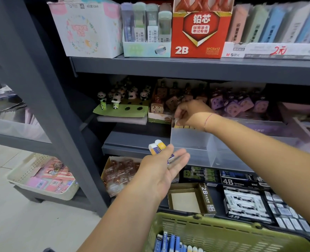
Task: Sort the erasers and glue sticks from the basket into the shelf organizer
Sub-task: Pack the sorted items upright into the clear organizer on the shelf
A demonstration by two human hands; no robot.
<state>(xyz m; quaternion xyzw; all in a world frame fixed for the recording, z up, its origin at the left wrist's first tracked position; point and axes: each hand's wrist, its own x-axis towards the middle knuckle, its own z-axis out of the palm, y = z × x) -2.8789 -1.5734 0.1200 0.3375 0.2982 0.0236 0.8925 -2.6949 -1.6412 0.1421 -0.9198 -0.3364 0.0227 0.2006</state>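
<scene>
Reaching into the clear organizer (pixel 190 142) on the middle shelf (pixel 132 149), the right hand (pixel 192 113) has its fingers curled downward and pinches a small white piece (pixel 177 121) at the bin's back left corner; too little of it shows to tell what it is. Just beside that pinch, a row of yellow tops (pixel 184 126) stands inside the organizer against its back wall. The left hand (pixel 161 168) hovers lower, in front of the shelf edge and left of the organizer, with its fingers nearly straight and its thumb laid over two glue sticks (pixel 158 147), whose white caps poke out past the hand. The green basket (pixel 214 223) sits at the bottom, below both arms, with blue packs (pixel 170 242) standing in its near left corner.
</scene>
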